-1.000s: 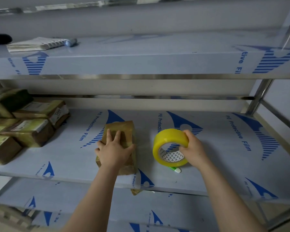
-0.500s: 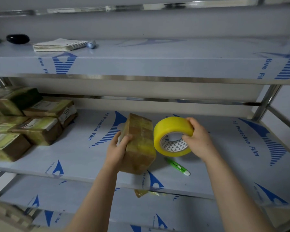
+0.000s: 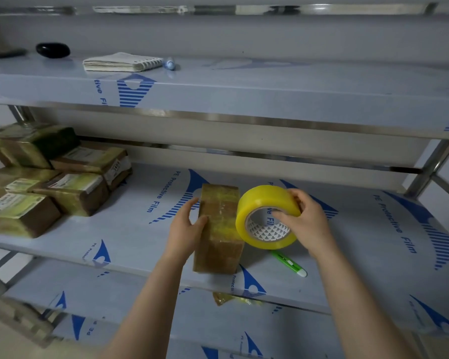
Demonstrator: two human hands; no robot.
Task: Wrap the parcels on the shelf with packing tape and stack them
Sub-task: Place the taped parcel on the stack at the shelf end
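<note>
A brown parcel (image 3: 219, 226) stands on its long edge on the middle shelf (image 3: 130, 229), its yellowish taped face turned up. My left hand (image 3: 186, 228) grips its left side, thumb on the upper face. My right hand (image 3: 305, 220) holds a yellow roll of packing tape (image 3: 261, 203) tilted against the parcel's right side, with fingers hooked into the core. A pile of several wrapped parcels with labels (image 3: 44, 177) lies at the left end of the same shelf.
A green and white pen-like cutter (image 3: 289, 263) lies on the shelf below the roll. On the upper shelf (image 3: 244, 97) lie a spiral notebook (image 3: 121, 62), a marker (image 3: 169, 64) and a black oval object (image 3: 53, 50). A crumpled tape scrap (image 3: 222, 297) hangs under the shelf's front edge.
The parcel was lying flat under my left hand; it now stands on its edge. My right hand has lifted the tape roll and brought it against the parcel's right side.
</note>
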